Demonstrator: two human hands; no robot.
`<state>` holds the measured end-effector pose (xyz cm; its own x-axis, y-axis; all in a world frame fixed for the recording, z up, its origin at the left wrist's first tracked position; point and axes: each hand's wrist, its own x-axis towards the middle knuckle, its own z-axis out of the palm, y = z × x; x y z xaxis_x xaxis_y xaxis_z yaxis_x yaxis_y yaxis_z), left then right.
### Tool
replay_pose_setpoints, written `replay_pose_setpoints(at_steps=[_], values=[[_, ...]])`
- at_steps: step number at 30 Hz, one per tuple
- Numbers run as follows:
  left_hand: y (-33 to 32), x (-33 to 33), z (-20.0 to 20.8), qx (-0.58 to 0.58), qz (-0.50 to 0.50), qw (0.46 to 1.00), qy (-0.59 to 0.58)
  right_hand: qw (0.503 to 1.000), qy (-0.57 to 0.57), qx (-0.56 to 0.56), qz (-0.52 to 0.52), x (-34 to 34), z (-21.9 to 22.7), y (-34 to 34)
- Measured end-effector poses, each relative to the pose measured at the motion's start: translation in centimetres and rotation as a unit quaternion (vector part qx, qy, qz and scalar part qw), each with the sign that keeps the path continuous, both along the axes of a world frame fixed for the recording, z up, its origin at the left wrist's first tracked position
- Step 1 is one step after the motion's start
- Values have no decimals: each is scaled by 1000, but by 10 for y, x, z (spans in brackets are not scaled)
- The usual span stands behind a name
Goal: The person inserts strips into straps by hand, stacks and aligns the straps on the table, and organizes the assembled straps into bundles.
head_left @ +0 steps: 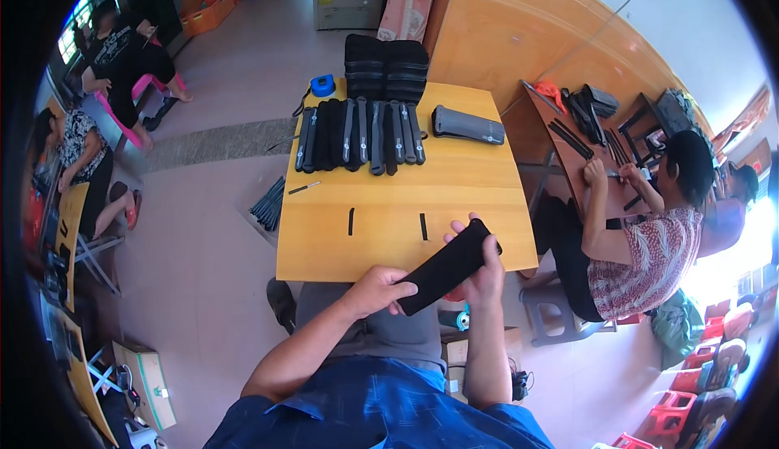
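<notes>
Just over the near edge of the table (312, 242), a flat black oblong piece (444, 269) that looks like fabric slants between my two hands. My left hand (377, 291) grips its lower left end, thumb on top. Around the upper right end, my right hand (482, 274) is closed, with the thumb along the face and fingers beneath. Two short black strips (350, 221) lie apart on the tabletop beyond. Farther back is a row of narrow grey and black strap-like pieces (361, 137). Behind the row rises a stack of folded black pieces (386, 68).
A blue tape measure (322, 85) sits at the table's far left corner, a grey bundle (468, 124) at far right. A slim pen-like tool (304, 188) lies left. A co-worker (641, 238) handles dark strips at the table on the right. Two other people sit at left.
</notes>
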<state>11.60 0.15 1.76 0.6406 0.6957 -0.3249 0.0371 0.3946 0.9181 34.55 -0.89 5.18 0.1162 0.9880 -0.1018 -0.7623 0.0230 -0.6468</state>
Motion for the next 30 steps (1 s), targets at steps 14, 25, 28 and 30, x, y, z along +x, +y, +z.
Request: replay_pose_setpoints(at_steps=[14,25,28,30], values=[[1,3,17,92,51,991,83,998,-48,-26,-38,0,-9,11],[25,-10,56,243,107,959,94,798,-435,57,414,7,8,7],[34,-8,67,132,-54,989,38,773,-434,69,458,7,7,12],[41,-5,60,121,-40,990,57,755,-500,97,412,12,5,16]])
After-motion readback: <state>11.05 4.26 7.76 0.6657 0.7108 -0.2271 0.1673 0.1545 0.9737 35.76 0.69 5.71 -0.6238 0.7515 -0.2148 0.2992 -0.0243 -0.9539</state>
